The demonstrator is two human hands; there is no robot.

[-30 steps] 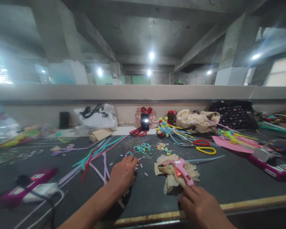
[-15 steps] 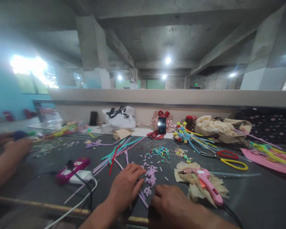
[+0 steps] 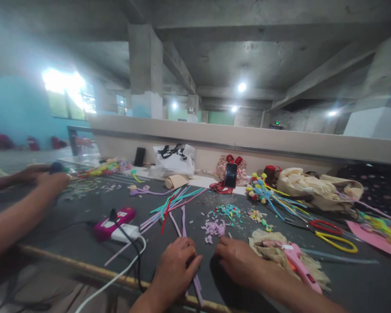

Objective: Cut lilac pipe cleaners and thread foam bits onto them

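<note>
My left hand [image 3: 178,266] lies near the table's front edge, fingers curled over a few lilac pipe cleaners [image 3: 183,219]. The stems come out beyond the fingers and again below the thumb. My right hand [image 3: 237,260] rests on its side to the right, fingers bent inward; whatever they hold, if anything, is hidden. Just beyond the fingers is a small heap of short lilac cut pieces [image 3: 214,228]. Behind that heap lie teal cut pieces [image 3: 228,211], with yellow and pink bits [image 3: 260,217] to their right.
A pink glue gun [image 3: 300,263] lies on crumpled cloth at right, near red-and-yellow-handled scissors [image 3: 334,237]. At left sit a magenta power strip [image 3: 117,221] with cables and a co-worker's hands [image 3: 50,178]. A phone [image 3: 230,174] leans at the back.
The view has turned left, so the scene sits further right. The lilac pieces now form a tighter heap farther from the front edge. My left hand has drawn slightly nearer me.
</note>
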